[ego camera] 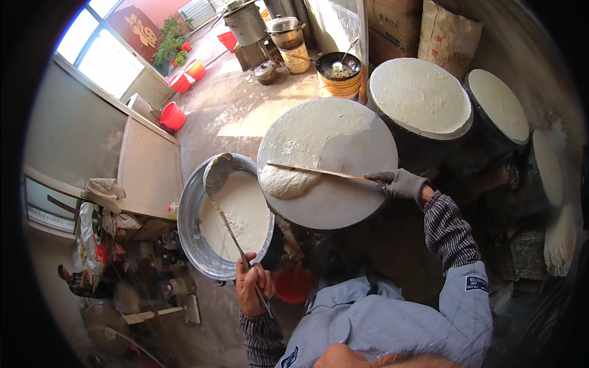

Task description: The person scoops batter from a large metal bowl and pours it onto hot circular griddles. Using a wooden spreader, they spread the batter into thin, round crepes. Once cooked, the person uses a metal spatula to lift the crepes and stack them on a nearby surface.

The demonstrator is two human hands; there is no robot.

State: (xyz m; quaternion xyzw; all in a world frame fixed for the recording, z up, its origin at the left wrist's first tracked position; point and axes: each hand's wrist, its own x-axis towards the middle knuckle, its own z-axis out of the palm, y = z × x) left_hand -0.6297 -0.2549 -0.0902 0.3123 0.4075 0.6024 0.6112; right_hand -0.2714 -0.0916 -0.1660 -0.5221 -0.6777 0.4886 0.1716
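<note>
My left hand [254, 284] is bare and grips the handle of a metal ladle [218, 175], whose bowl rests at the far rim of a large metal pot [193, 230]. Pale batter [237, 216] fills much of that pot. In a grey glove, my right hand [401, 184] holds the end of a thin, flat wooden spreader [322, 171] across a round griddle [349, 207]. A mound of batter [287, 182] lies against the spreader's near side, at the griddle's left. A thin layer of batter [308, 126] coats the far and left part of the griddle; the rest is bare grey surface.
More round griddles coated with pale batter [418, 96] stand to the right. Beyond the middle griddle is a wok [329, 69] with a ladle in it, on a yellow bucket. A red bucket [294, 283] sits low near my body. A cabinet [149, 161] stands left of the pot.
</note>
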